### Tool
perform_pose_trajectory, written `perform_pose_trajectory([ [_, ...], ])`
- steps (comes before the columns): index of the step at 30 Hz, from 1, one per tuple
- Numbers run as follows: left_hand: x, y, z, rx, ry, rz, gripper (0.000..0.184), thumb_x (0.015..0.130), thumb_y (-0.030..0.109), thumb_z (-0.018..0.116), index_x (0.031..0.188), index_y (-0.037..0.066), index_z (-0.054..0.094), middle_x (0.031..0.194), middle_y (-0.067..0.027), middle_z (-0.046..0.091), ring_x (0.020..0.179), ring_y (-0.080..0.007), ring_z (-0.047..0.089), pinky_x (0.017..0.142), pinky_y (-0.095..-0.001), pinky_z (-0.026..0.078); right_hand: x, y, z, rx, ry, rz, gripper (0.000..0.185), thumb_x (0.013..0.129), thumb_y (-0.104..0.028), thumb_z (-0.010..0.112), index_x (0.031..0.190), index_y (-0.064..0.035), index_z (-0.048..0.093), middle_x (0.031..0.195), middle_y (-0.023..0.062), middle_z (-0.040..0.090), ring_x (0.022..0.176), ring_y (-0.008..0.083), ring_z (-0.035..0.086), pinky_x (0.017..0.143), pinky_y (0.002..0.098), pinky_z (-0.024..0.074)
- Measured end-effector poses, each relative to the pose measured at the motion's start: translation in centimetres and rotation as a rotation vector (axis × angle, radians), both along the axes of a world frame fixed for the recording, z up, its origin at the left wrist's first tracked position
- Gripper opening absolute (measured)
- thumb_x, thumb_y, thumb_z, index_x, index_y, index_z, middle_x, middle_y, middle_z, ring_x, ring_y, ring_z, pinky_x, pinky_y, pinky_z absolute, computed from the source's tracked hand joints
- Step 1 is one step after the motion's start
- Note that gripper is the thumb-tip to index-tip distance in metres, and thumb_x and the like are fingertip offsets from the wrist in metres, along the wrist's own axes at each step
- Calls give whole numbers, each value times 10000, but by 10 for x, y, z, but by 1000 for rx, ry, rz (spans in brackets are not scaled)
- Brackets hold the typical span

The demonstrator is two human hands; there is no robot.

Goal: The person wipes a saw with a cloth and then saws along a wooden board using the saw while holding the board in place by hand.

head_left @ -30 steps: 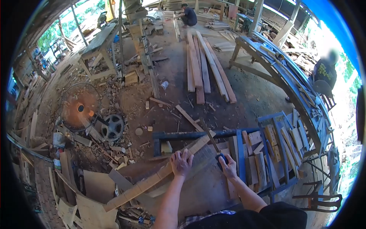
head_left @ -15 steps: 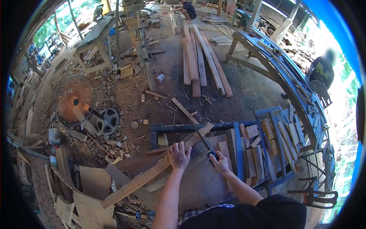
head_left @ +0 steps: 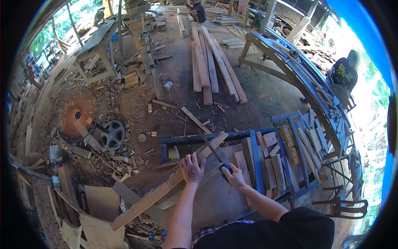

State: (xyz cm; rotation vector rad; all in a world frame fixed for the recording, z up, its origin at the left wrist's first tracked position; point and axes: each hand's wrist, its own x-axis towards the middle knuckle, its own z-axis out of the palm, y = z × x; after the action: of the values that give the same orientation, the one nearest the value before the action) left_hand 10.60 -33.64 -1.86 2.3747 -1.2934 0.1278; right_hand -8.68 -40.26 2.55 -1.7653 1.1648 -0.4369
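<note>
Blue-painted wooden frame: right of centre in the picture, with short brown wood pieces lying across it.
Long, straight, light-brown plank: slants from lower left up to mid-picture, beneath your left hand.
Narrow metal handsaw with a dark-blue handle: mid-picture, its blade crossing the plank near the upper end.
Your left hand: fingers slightly spread, laid over the plank.
Your right hand: fingers wrapped around the handsaw's handle.
</note>
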Motion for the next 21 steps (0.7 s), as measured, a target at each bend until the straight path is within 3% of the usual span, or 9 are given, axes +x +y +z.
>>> perform_pose_trajectory([
  [8, -1, 1, -1, -34, -17, 20, 510, 874, 488, 604, 1238, 136, 539, 1139, -108, 513, 1062, -311, 497, 904, -474, 393, 13, -11, 23, -159, -34, 61, 374, 928, -386, 632, 966, -14, 624, 721, 163, 629, 689, 281, 647, 648, 379, 486],
  [11, -5, 4, -1, 14, 25, 24, 526, 874, 503, 593, 1237, 124, 547, 1133, -110, 521, 1058, -310, 494, 908, -470, 390, 1, 6, 21, -66, -51, -25, 376, 931, -386, 630, 961, -11, 618, 712, 141, 628, 646, 233, 628, 623, 358, 484],
  [21, -1, 29, -6, -51, -92, 8, 555, 847, 475, 626, 1263, 119, 537, 1184, -116, 506, 1136, -331, 453, 979, -507, 327, -70, 29, 4, 13, -44, 15, 394, 925, -393, 640, 995, -5, 632, 766, 163, 658, 695, 233, 653, 649, 348, 500],
])
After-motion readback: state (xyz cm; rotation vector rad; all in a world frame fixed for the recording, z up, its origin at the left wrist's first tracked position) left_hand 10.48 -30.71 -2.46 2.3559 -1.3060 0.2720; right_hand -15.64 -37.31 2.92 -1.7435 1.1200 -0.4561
